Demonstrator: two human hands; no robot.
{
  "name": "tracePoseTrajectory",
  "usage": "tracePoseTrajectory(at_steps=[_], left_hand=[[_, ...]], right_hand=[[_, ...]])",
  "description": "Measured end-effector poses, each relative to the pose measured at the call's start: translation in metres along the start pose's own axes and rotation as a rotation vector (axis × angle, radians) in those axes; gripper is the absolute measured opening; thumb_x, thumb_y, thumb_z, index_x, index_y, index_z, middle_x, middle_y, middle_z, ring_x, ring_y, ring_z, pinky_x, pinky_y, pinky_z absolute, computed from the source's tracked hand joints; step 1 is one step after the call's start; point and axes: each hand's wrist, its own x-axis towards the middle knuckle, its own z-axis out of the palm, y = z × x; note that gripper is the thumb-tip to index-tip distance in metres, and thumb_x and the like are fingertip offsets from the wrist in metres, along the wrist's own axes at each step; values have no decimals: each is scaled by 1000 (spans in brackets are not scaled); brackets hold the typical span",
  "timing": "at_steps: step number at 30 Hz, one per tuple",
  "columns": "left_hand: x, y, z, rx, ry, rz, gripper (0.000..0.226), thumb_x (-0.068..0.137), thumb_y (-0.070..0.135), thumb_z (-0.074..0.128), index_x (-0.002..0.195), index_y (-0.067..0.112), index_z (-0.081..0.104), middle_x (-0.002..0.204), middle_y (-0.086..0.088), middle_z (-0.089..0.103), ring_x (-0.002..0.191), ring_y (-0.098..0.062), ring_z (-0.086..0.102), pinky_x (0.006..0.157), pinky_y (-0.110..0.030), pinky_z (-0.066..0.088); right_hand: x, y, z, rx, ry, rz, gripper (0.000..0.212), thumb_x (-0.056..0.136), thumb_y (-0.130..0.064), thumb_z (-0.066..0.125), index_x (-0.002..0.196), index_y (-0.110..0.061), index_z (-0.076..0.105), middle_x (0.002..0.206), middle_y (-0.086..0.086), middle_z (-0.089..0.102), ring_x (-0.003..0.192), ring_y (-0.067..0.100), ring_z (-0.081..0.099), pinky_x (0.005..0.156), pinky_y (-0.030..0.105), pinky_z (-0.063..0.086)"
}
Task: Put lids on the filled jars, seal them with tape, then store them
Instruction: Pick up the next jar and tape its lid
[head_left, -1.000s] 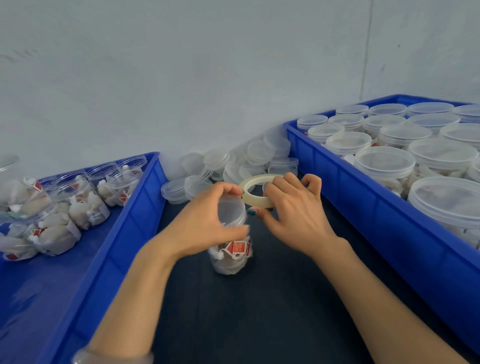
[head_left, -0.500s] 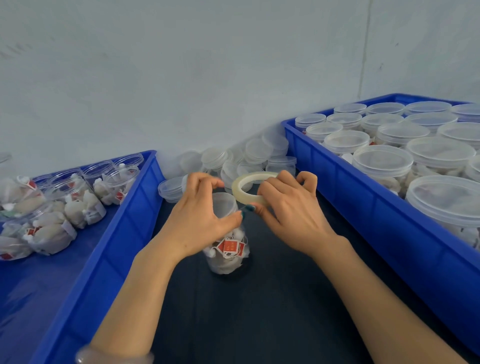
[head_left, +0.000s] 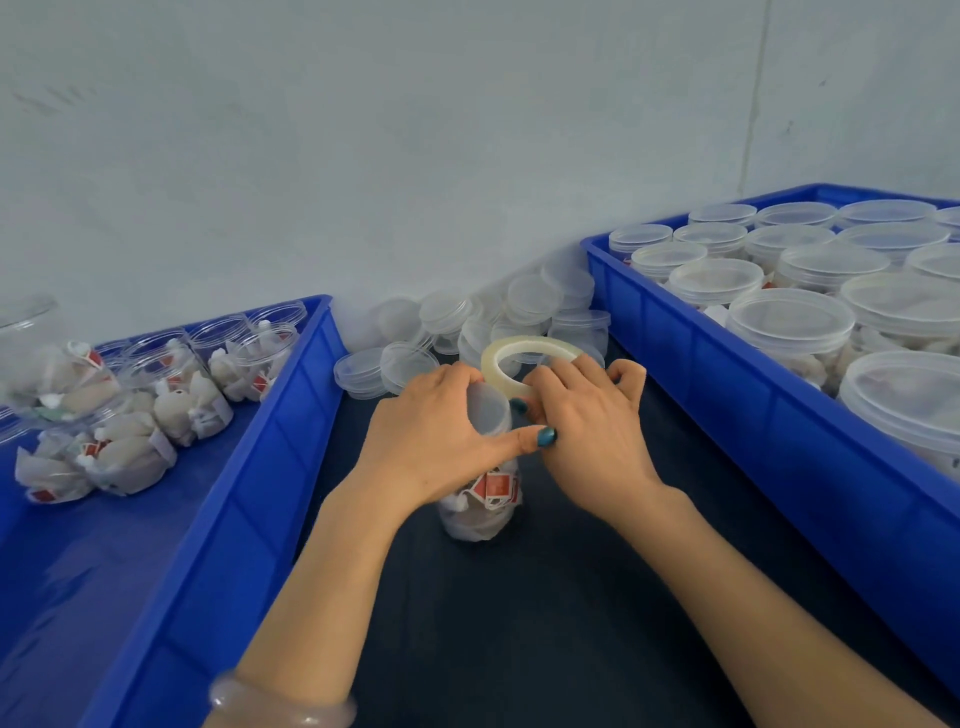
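A clear jar (head_left: 480, 512) filled with white packets and red tags stands upright on the dark table between two crates. Its translucent lid (head_left: 487, 415) is on top. My left hand (head_left: 439, 441) grips the jar around the lid, thumb across the front. My right hand (head_left: 587, 421) holds a roll of clear tape (head_left: 524, 358) right beside the lid, fingers curled over the ring. Whether a tape strip touches the jar is hidden by my fingers.
A blue crate (head_left: 249, 467) on the left holds several filled jars without lids (head_left: 171, 395). Another blue crate (head_left: 779, 415) on the right is packed with lidded jars (head_left: 789, 322). Loose lids (head_left: 467, 322) are piled against the white wall behind the jar.
My left hand slid further round the lid, thumb now across its front. The right hand and tape roll stayed close to the lid, shifting slightly around it.
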Motion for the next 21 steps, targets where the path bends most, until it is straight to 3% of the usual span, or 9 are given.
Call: tracePoseTrajectory(at_steps=[3, 7, 11, 17, 21], left_hand=[[-1, 0, 6, -115, 57, 1, 69, 75, 76, 59, 123, 27, 51, 114, 17, 50, 107, -9, 51, 85, -31, 44], [-2, -1, 5, -160, 85, 28, 47, 81, 55, 64, 117, 27, 54, 115, 15, 56, 108, -11, 53, 90, -33, 46], [-2, 0, 5, -164, 100, 31, 44, 79, 53, 66, 113, 27, 56, 113, 14, 58, 103, -10, 54, 88, -33, 48], [1, -3, 2, -176, 71, 21, 47, 81, 53, 66, 117, 25, 56, 117, 13, 59, 107, -12, 54, 92, -36, 48], [4, -4, -1, -174, 48, -10, 49, 82, 53, 65, 120, 23, 55, 121, 11, 59, 109, -13, 54, 93, -36, 48]], right_hand=[[0, -2, 2, 29, -9, 9, 12, 85, -7, 56, 87, -19, 57, 79, -6, 55, 82, 21, 52, 77, 36, 18], [-1, -9, 5, -10, 25, 49, 11, 90, -11, 52, 84, -20, 50, 81, -8, 47, 84, 18, 43, 75, 33, 11], [2, -20, 9, -65, 5, 141, 12, 87, -13, 49, 85, -23, 42, 84, -8, 45, 86, 16, 33, 73, 34, 10], [14, -25, 13, -144, -16, 151, 11, 89, -13, 47, 91, -22, 41, 88, -5, 42, 95, 21, 45, 80, 37, 19], [21, -26, 19, -194, 29, 165, 16, 85, -12, 55, 86, -21, 42, 82, -4, 42, 90, 22, 48, 74, 36, 13]])
